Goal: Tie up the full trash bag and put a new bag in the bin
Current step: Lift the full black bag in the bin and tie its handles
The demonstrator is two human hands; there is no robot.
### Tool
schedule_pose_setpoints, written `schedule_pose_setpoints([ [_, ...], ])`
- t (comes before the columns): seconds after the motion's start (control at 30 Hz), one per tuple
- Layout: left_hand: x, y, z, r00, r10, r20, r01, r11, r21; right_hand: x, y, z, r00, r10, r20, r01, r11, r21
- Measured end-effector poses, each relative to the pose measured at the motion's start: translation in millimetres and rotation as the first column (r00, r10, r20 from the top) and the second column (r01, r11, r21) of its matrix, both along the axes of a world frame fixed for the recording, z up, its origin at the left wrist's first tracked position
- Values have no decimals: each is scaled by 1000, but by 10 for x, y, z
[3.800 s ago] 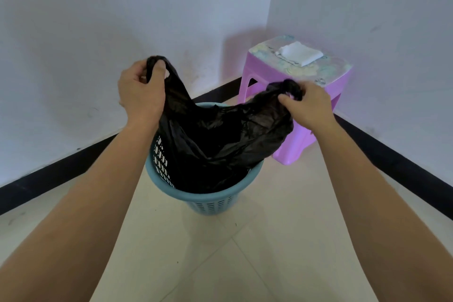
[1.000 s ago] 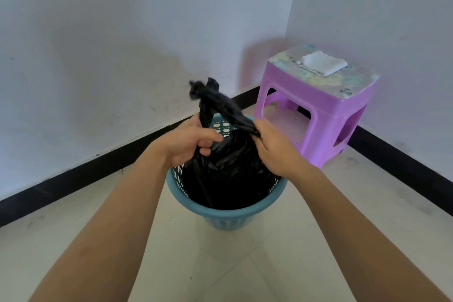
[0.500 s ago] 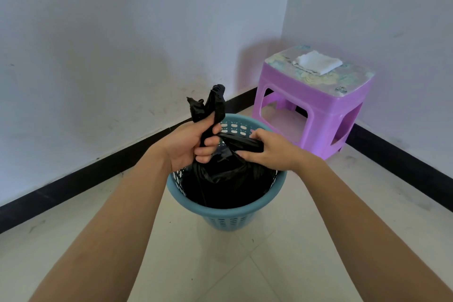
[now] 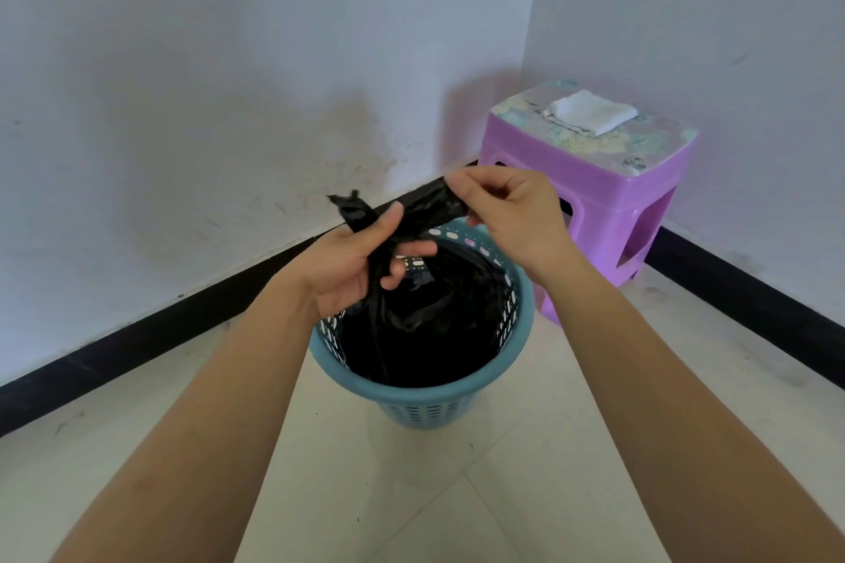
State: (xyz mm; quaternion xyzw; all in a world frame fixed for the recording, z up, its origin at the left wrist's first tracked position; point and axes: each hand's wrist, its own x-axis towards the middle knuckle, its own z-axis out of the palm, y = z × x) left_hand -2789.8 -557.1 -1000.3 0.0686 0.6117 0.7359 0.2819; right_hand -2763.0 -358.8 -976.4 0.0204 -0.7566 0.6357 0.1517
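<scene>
A black trash bag (image 4: 425,325) sits inside a round blue perforated bin (image 4: 425,402) on the tiled floor. Its two top strips are gathered and crossed above the rim. My left hand (image 4: 352,265) pinches one strip at the crossing, with a short black end sticking up past my thumb. My right hand (image 4: 512,215) grips the other strip, which stretches up and to the right from the crossing. A folded white bag (image 4: 590,114) lies on a purple stool behind the bin.
The purple plastic stool (image 4: 594,197) stands in the room's corner, right behind the bin. White walls with a black baseboard (image 4: 137,343) run along the left and the right. Pale floor tiles (image 4: 411,494) spread in front of the bin.
The right hand has lifted from low over the bin and pulled its strip up and to the right. The left hand keeps its pinch at the crossing, a little higher than before.
</scene>
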Motion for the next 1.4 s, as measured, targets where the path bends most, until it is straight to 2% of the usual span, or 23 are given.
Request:
schedule_pose_setpoints([
  [0.03,-28,-34,-26,997,68,24,-70,995,72,1,42,-40,997,32,72,-33,999,9],
  [0.1,-91,-94,-65,981,187,40,-191,969,157,34,69,-115,953,189,235,-210,975,67],
  [0.17,-113,-122,-67,971,237,37,-239,956,171,67,27,-189,909,243,339,-329,916,228],
  [0.23,-104,-132,-38,975,222,22,-222,962,160,46,-21,-258,928,203,312,-296,911,287],
  [0.3,-89,-145,11,985,174,-9,-171,975,141,-8,-66,-346,975,113,194,-169,938,302],
  [0.37,-76,-157,47,993,108,-40,-102,988,119,-33,-109,-378,996,65,64,-88,870,486],
  [0.4,-65,-155,60,996,71,-53,-65,993,101,-44,-121,-397,991,111,75,-133,849,511],
  [0.47,-48,-146,83,998,29,-54,-26,997,66,-24,-141,-392,929,279,242,-356,853,382],
  [0.53,-57,-151,93,999,37,-34,-35,999,41,-25,-134,-426,874,363,323,-458,836,303],
  [0.6,-77,-155,78,997,52,-58,-55,997,-60,-26,-133,-458,933,251,260,-335,870,362],
  [0.67,-96,-135,25,986,61,-156,-97,966,-238,-33,-109,-449,972,118,201,-201,863,463],
  [0.73,-110,-80,-59,967,140,-215,-195,944,-265,-37,-83,-438,974,102,201,-194,833,518],
  [0.87,-146,73,-208,905,384,-184,-402,913,-69,-23,-60,-475,907,191,376,-352,835,423],
  [0.93,-141,146,-257,884,462,-77,-455,886,85,-23,-69,-543,860,226,457,-430,803,413],
  [1.03,-120,188,-280,853,514,94,-518,809,277,0,-51,-555,823,262,504,-475,805,355],
  [1.07,-121,186,-286,849,515,123,-525,793,308,11,-33,-544,799,286,529,-488,822,293],
  [1.17,-99,171,-269,857,493,151,-514,794,323,27,30,-514,675,409,614,-485,873,-49],
  [1.2,-91,169,-262,861,488,145,-508,802,314,9,39,-523,671,402,623,-454,887,-84],
  [1.3,-65,166,-241,878,458,137,-477,821,315,-66,2,-596,788,287,545,-323,946,-31],
  [1.4,-40,189,-221,904,407,129,-427,849,311,-42,-116,-611,903,247,351,-200,966,-164],
])
